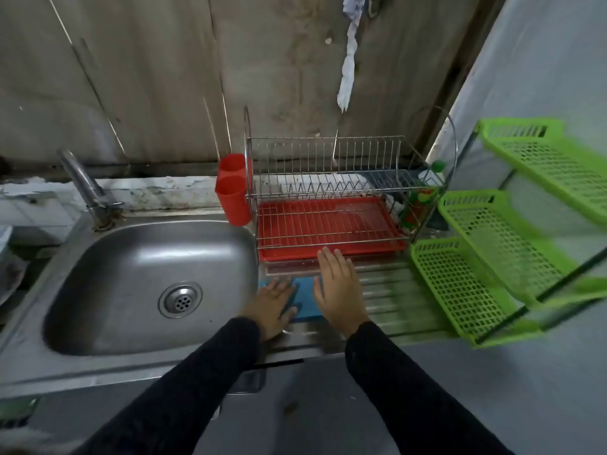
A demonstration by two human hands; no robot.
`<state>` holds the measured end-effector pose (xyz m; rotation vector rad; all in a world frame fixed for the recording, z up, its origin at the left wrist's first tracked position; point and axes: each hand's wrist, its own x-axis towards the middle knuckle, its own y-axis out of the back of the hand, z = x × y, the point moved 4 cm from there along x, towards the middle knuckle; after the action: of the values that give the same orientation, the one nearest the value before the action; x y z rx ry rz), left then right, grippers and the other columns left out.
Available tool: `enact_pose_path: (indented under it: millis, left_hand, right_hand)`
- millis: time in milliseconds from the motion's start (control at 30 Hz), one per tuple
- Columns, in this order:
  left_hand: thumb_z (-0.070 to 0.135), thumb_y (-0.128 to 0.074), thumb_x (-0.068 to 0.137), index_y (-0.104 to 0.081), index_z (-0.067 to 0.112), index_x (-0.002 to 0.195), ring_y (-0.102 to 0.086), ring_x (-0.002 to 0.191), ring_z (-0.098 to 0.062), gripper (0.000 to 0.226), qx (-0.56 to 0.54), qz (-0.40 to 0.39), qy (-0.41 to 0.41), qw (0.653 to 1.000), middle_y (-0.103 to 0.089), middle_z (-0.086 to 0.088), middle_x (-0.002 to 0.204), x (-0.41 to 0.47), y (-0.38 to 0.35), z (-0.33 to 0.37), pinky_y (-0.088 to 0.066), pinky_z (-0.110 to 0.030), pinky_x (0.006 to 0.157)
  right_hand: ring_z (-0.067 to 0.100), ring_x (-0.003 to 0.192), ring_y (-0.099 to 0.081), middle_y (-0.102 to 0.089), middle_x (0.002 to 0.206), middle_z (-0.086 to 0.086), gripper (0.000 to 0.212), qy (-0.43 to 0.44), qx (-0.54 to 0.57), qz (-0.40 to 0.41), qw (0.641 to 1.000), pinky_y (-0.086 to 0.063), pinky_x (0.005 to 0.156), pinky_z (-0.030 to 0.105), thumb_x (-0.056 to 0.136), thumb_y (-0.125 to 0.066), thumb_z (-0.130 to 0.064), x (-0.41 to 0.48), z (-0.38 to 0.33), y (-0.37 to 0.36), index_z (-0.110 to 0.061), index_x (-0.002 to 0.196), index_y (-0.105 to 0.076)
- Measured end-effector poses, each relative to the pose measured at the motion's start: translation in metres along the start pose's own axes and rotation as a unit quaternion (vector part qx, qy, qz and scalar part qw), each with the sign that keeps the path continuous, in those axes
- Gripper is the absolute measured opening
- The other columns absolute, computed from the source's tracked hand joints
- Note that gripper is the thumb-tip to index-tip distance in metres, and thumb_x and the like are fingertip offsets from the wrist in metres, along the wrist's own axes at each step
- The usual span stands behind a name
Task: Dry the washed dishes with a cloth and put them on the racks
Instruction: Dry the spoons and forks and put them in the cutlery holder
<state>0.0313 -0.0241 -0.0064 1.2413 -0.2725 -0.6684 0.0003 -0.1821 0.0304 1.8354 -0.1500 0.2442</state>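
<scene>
Black sleeves (410, 389) nearest; I'm pressing left grip (276, 303) & right grip (341, 290), both wide, flat on cloth (307, 300). Surface (400, 290) under grips prob. soaking it, so dishes staying damp.

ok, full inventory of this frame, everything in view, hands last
sink: 1, stainless steel, left side of counter
tap: 1, chrome, behind the sink, back left
wire dish rack: 1, bare metal, two tiers, right of the sink
drip tray: 1, red, under the rack
cutlery holder: 1, red, double cup, at the rack's left end
plastic shelf: 1, green, three tiers, far right
bottle: 1, green cap, behind the rack's right end, partly hidden
cloth: 1, blue, on the drainboard in front of the rack
rag: 1, whitish, hanging on the wall above the rack
left hand: flat on the cloth
right hand: fingers straight, over the cloth's right edge
</scene>
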Motion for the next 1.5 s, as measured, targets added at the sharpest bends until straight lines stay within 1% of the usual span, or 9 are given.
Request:
enact_pose_path:
  millis: [133, 467, 600, 800, 967, 1067, 1200, 1367, 1500]
  left_hand:
    - [0.053, -0.039, 0.101, 0.007, 0.019, 0.157, 0.009, 0.152, -0.027, 0.081, 0.06, -0.103, 0.01, 0.993, 0.012, -0.005, 0.164, 0.004, -0.02, 0.0, 0.006, -0.038, 0.121]
    - [0.029, -0.037, 0.105, 0.0, 0.019, 0.158, -0.005, 0.152, -0.027, 0.065, 0.119, -0.155, 0.053, 0.979, 0.006, -0.004, 0.166, 0.019, -0.016, 0.007, -0.014, -0.04, 0.121]
    - [0.017, -0.035, 0.104, -0.003, 0.017, 0.157, -0.011, 0.151, -0.033, 0.063, 0.165, -0.147, 0.047, 0.974, 0.002, -0.011, 0.165, 0.02, -0.016, 0.017, -0.022, -0.044, 0.118]
    - [0.015, -0.041, 0.103, -0.023, 0.018, 0.153, -0.032, 0.142, -0.037, 0.053, 0.124, -0.04, 0.063, 0.989, -0.01, -0.014, 0.164, 0.015, 0.0, 0.02, -0.036, -0.044, 0.112]
    - [0.022, -0.048, 0.101, -0.048, 0.016, 0.131, -0.056, 0.111, -0.029, 0.031, -0.107, 0.137, 0.111, 0.978, -0.042, -0.015, 0.144, -0.001, 0.027, 0.003, -0.05, -0.033, 0.093]
    - [0.009, -0.039, 0.102, -0.054, 0.018, 0.117, -0.057, 0.096, -0.023, 0.023, -0.264, 0.206, 0.148, 0.931, -0.055, -0.012, 0.119, -0.013, 0.04, -0.012, -0.047, -0.023, 0.074]
    - [-0.005, -0.028, 0.101, -0.054, 0.019, 0.12, -0.055, 0.09, -0.01, 0.04, -0.483, 0.243, 0.159, 0.826, -0.052, -0.012, 0.116, -0.034, 0.053, -0.044, -0.049, -0.008, 0.064]
    - [-0.001, -0.03, 0.1, -0.061, 0.016, 0.099, -0.06, 0.091, -0.027, 0.036, -0.718, 0.23, 0.214, 0.621, -0.058, -0.017, 0.109, -0.064, 0.06, -0.088, -0.059, -0.034, 0.063]
    - [0.001, -0.029, 0.101, -0.057, 0.012, 0.097, -0.06, 0.087, -0.027, 0.03, -0.765, 0.234, 0.205, 0.565, -0.059, -0.017, 0.102, -0.095, 0.073, -0.123, -0.058, -0.03, 0.058]
  right_hand:
    - [0.034, 0.144, -0.04, -0.049, 0.151, 0.015, 0.062, -0.036, -0.001, -0.027, 0.999, -0.033, 0.118, 0.054, 0.098, -0.025, -0.034, -0.008, 0.024, -0.002, -0.001, 0.146, -0.049]
    - [0.034, 0.142, -0.042, -0.052, 0.148, 0.015, 0.062, -0.037, 0.018, -0.045, 0.998, -0.025, 0.12, 0.049, 0.098, -0.023, -0.032, -0.014, 0.048, -0.013, -0.001, 0.143, -0.052]
    - [0.03, 0.15, -0.028, -0.041, 0.157, 0.012, 0.07, -0.031, 0.027, -0.055, 0.998, -0.009, 0.123, 0.04, 0.097, -0.013, -0.038, -0.012, 0.053, -0.012, -0.004, 0.15, -0.042]
    - [0.027, 0.154, -0.018, -0.032, 0.162, 0.01, 0.063, -0.04, 0.033, -0.064, 0.997, -0.007, 0.125, 0.04, 0.101, -0.02, -0.035, -0.008, 0.058, -0.008, -0.005, 0.155, -0.033]
    - [0.024, 0.155, -0.01, -0.025, 0.165, 0.007, 0.053, -0.051, 0.034, -0.078, 0.995, -0.005, 0.127, 0.04, 0.108, -0.031, -0.028, -0.004, 0.05, -0.015, -0.007, 0.158, -0.026]
    - [0.024, 0.155, -0.009, -0.025, 0.165, 0.007, 0.054, -0.06, 0.05, -0.07, 0.995, -0.004, 0.127, 0.04, 0.109, -0.031, -0.028, 0.0, 0.034, -0.018, -0.008, 0.158, -0.025]
    - [0.024, 0.156, -0.007, -0.023, 0.166, 0.006, 0.054, -0.057, 0.055, -0.07, 0.994, -0.001, 0.126, 0.038, 0.109, -0.031, -0.029, 0.007, -0.002, -0.024, -0.008, 0.158, -0.023]
    - [0.023, 0.156, -0.005, -0.02, 0.167, 0.004, 0.054, -0.049, 0.078, -0.083, 0.992, -0.004, 0.127, 0.041, 0.109, -0.029, -0.03, 0.01, -0.055, -0.036, -0.012, 0.16, -0.021]
    - [0.019, 0.155, -0.009, -0.025, 0.166, -0.001, 0.053, -0.018, 0.156, -0.074, 0.985, -0.007, 0.127, 0.043, 0.109, -0.034, -0.032, 0.017, -0.113, -0.047, -0.021, 0.16, -0.025]
